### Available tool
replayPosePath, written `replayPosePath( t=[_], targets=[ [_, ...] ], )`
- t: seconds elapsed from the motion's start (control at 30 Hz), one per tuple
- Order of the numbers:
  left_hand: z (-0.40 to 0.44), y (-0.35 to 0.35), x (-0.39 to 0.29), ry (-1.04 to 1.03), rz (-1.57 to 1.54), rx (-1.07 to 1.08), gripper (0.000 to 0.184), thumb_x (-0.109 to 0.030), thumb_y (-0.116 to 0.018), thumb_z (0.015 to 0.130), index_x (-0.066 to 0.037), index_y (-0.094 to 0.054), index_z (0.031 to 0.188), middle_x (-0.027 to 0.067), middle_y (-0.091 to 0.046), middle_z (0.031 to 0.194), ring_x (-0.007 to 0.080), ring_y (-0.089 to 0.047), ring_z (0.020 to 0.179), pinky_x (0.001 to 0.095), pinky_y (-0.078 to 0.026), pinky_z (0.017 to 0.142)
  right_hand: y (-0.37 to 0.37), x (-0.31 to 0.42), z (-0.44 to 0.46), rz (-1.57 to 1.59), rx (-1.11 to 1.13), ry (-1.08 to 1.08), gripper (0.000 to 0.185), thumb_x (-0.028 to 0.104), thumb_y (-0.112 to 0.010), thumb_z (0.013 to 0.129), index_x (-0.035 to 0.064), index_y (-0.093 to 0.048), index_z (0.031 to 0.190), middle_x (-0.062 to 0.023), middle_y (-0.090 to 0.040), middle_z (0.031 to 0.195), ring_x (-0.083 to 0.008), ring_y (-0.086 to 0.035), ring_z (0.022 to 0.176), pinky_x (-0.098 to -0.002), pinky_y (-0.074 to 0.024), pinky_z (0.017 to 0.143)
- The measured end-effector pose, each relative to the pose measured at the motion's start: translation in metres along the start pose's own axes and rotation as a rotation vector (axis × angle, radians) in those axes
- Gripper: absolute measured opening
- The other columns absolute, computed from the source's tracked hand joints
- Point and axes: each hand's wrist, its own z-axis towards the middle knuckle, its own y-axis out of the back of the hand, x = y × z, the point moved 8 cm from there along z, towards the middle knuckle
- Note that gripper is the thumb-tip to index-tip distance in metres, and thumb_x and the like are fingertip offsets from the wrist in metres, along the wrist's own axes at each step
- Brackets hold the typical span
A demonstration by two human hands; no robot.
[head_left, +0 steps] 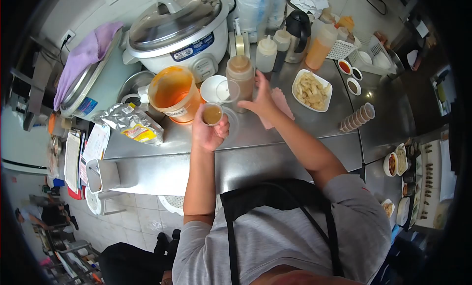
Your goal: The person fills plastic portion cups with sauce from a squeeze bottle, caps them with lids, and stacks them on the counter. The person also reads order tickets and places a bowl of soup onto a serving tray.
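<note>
In my left hand (210, 135) is a small clear sauce cup (212, 114) with brown sauce in it, the fingers closed round it. My right hand (263, 100) has its thumb and fingers spread beside a squeeze bottle (240, 74) of brown sauce; whether they touch it I cannot tell. A round clear lid (228, 91) shows between the bottle and a white bowl (211, 83). Left of the bowl stands a tub (169, 110) smeared with orange sauce. A pink cloth (279, 105) lies partly behind my right forearm.
A large rice cooker (196, 54) stands at the back. To the right are a white dish of pale food pieces (312, 90), a tilted stack of small cups (356, 119) and several sauce cups. More squeeze bottles (266, 54) stand behind. A silver foil bag (132, 122) lies at left.
</note>
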Motion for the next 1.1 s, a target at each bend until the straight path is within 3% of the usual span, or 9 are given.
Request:
replayPosePath(
  t=[0.1,0.23,0.37,0.43,0.57,0.67,0.9,0.97,1.1],
  targets=[
    [0.01,-0.001,0.025,0.062,0.07,-0.003,0.046,-0.048,-0.024,0.085,-0.009,-0.047,0.081,0.0081,-0.043,0.056,0.0149,-0.037,0.042,0.0218,-0.027,0.035,0.024,-0.017,-0.025,0.122,-0.016,-0.161,0.057,0.024,-0.069,0.065,0.0017,-0.042,0.11,-0.0102,-0.049,0.096,-0.0172,-0.049,0.085,-0.0315,-0.0396,0.075],
    [0.03,-0.002,0.074,0.128,0.273,-0.101,0.047,-0.049,-0.026,0.085,-0.008,-0.048,0.08,0.0069,-0.044,0.054,0.0143,-0.037,0.041,0.0225,-0.028,0.035,0.032,0.032,-0.045,0.6,0.443,-0.842,0.027,0.029,-0.048,0.084,0.0031,-0.052,0.089,-0.0025,-0.054,0.068,-0.0114,-0.049,0.056,-0.0228,-0.0393,0.052],
    [0.045,-0.007,0.106,0.181,0.283,-0.115,0.044,-0.047,-0.028,0.086,-0.008,-0.049,0.083,0.0052,-0.05,0.056,0.0127,-0.044,0.04,0.0204,-0.031,0.032,0.04,0.021,-0.061,0.294,0.486,-0.476,0.033,0.029,-0.036,0.087,-0.0002,-0.052,0.082,-0.0138,-0.056,0.071,-0.0205,-0.055,0.063,-0.0338,-0.044,0.059],
    [0.055,-0.012,0.12,0.21,0.287,-0.111,0.044,-0.044,-0.027,0.087,-0.007,-0.05,0.088,0.0064,-0.053,0.061,0.0143,-0.048,0.041,0.0214,-0.034,0.031,0.061,0.044,-0.067,-0.317,0.154,0.446,0.034,0.027,-0.036,0.085,-0.0021,-0.052,0.08,-0.0189,-0.057,0.071,-0.029,-0.057,0.064,-0.0408,-0.0441,0.064],
    [0.069,-0.028,0.15,0.305,0.352,0.007,0.05,-0.051,-0.027,0.085,-0.007,-0.05,0.088,0.0052,-0.054,0.06,0.014,-0.05,0.041,0.0194,-0.034,0.03,0.1,0.014,-0.071,-0.129,0.335,-0.346,0.032,0.029,-0.043,0.084,-0.0012,-0.054,0.087,-0.02,-0.057,0.077,-0.0271,-0.057,0.074,-0.0373,-0.0435,0.068],
    [0.072,-0.06,0.165,0.224,0.465,0.038,0.055,-0.054,-0.023,0.085,-0.006,-0.05,0.089,0.0054,-0.055,0.059,0.0144,-0.049,0.039,0.0189,-0.034,0.03,0.14,0.022,-0.076,-0.109,0.336,-0.493,0.036,0.034,-0.043,0.083,-0.0005,-0.052,0.089,-0.0174,-0.058,0.07,-0.0259,-0.059,0.063,-0.0364,-0.0449,0.06],
    [0.107,-0.155,0.172,-0.105,0.686,0.04,0.059,-0.055,-0.018,0.085,-0.007,-0.05,0.099,0.0067,-0.057,0.092,0.0115,-0.053,0.066,0.0238,-0.041,0.048,0.245,0.05,-0.046,-0.357,-0.237,-0.204,0.034,0.034,-0.046,0.082,0.0013,-0.048,0.089,-0.0166,-0.058,0.068,-0.0317,-0.058,0.065,-0.0385,-0.0452,0.058],
    [0.128,-0.185,0.164,-0.398,0.747,-0.064,0.05,-0.046,-0.023,0.088,-0.005,-0.052,0.085,0.0042,-0.056,0.076,0.0134,-0.052,0.065,0.0261,-0.041,0.052,0.271,0.05,-0.034,-0.315,-0.152,-0.431,0.033,0.034,-0.047,0.082,0.0012,-0.048,0.087,-0.019,-0.058,0.075,-0.0355,-0.056,0.073,-0.04,-0.0442,0.061],
    [0.16,-0.247,0.18,-0.611,1.258,0.081,0.034,-0.029,-0.03,0.089,0.001,-0.041,0.075,0.012,-0.049,0.062,0.0193,-0.045,0.053,0.0356,-0.035,0.05,0.322,0.02,-0.014,-0.079,-0.303,-0.276,0.031,0.031,-0.044,0.084,0.0006,-0.046,0.082,-0.0167,-0.054,0.072,-0.0296,-0.053,0.065,-0.0361,-0.0407,0.058]
  ],
)
